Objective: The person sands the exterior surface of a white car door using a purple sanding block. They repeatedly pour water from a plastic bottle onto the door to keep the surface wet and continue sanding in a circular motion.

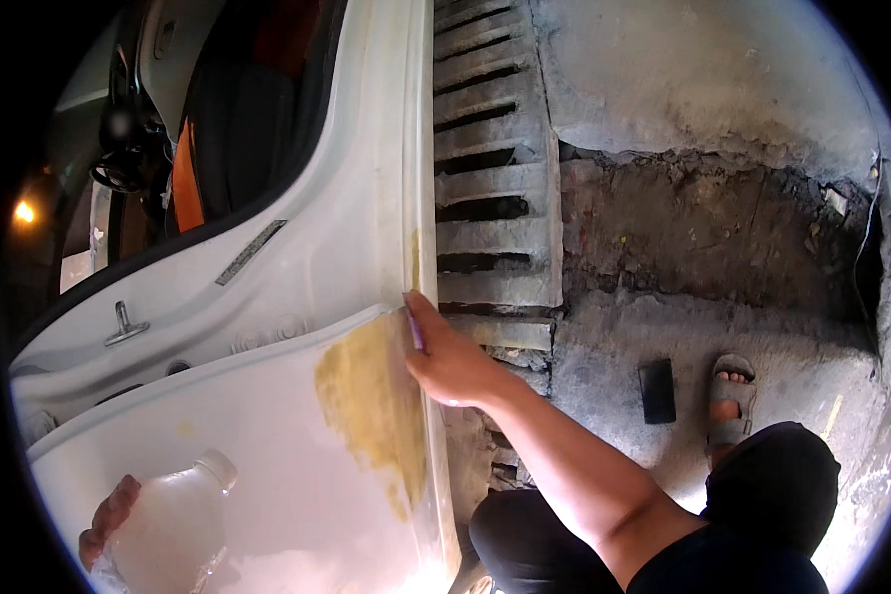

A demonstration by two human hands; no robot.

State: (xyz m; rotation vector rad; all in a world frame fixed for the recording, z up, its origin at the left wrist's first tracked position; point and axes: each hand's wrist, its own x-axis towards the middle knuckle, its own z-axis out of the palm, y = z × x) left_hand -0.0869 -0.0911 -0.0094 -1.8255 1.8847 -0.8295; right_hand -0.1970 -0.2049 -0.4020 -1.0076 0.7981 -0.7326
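My right hand (450,358) is closed at the upper edge of a white vehicle panel (267,416), with its thumb and fingers pressed on the corner. A thin purple piece (415,332) shows between them; its kind is unclear. Just below the hand, a yellow-brown patch (366,406), dull against the white paint, spreads down the panel. At the lower left my left hand (107,517) grips a translucent plastic bottle (173,517) from its left side. The bottle is tilted in front of the panel, its white cap (217,469) toward the upper right. Most of the left hand is hidden behind it.
A vehicle window opening (247,119) shows dark seats and orange trim. Right of the bodywork runs a slotted concrete drain cover (490,188). A sunken dirt trench (703,238) cuts the concrete floor. A flat black rectangular object (656,391) lies near my sandalled foot (733,396).
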